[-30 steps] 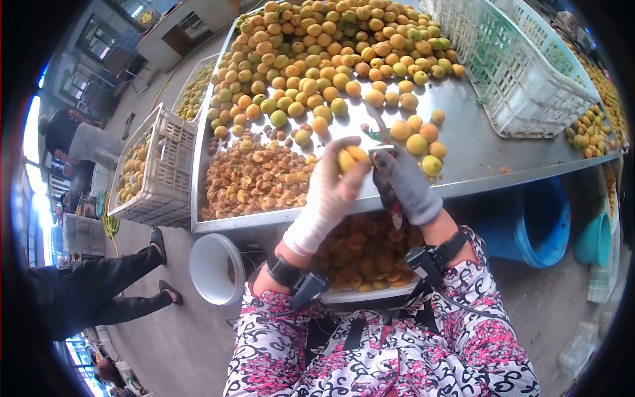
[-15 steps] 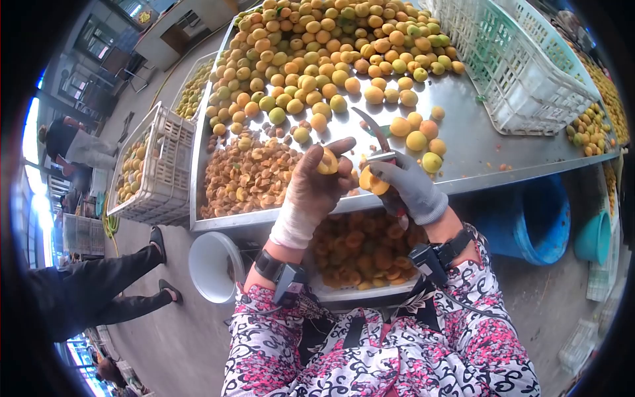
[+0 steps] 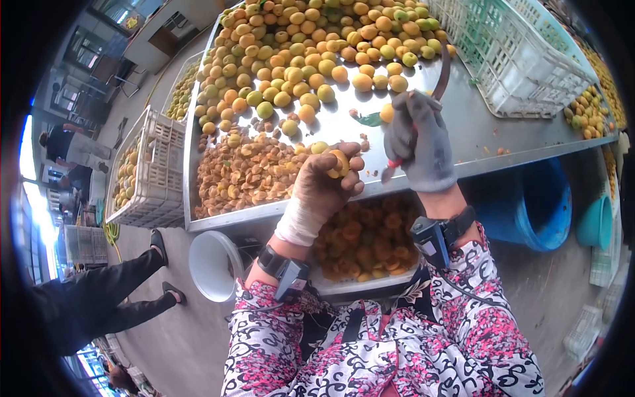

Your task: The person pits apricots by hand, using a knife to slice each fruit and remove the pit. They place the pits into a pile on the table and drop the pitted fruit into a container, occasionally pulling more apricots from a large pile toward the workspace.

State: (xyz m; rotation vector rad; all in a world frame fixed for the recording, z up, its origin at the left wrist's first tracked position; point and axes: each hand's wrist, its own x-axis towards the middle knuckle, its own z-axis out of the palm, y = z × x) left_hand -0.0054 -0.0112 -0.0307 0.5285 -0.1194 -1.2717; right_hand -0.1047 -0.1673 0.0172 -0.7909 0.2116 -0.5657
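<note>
My left hand (image 3: 323,177), wrapped in white at the wrist, is closed around a cut apricot half (image 3: 340,163) above the table's front edge. My right hand (image 3: 423,145), in a grey glove, grips a knife (image 3: 442,74) with a curved dark blade pointing away and a bit of red on its handle. Whole apricots (image 3: 297,53) are heaped across the back of the metal table (image 3: 489,149). At the front left lies a pile of brown apricot pits and pieces (image 3: 248,173). Below the hands, a container (image 3: 357,288) holds apricot halves (image 3: 367,241).
A pale plastic crate (image 3: 529,83) stands on the table's right side. Another crate (image 3: 159,165) of apricots is left of the table. On the floor are a white bucket (image 3: 213,268) and a large blue barrel (image 3: 546,218). A person's legs (image 3: 119,284) show at left.
My right hand has moved away from my left, up and rightward with the knife. The apricot piece that was by my right fingers no longer shows there. My left hand still holds its half.
</note>
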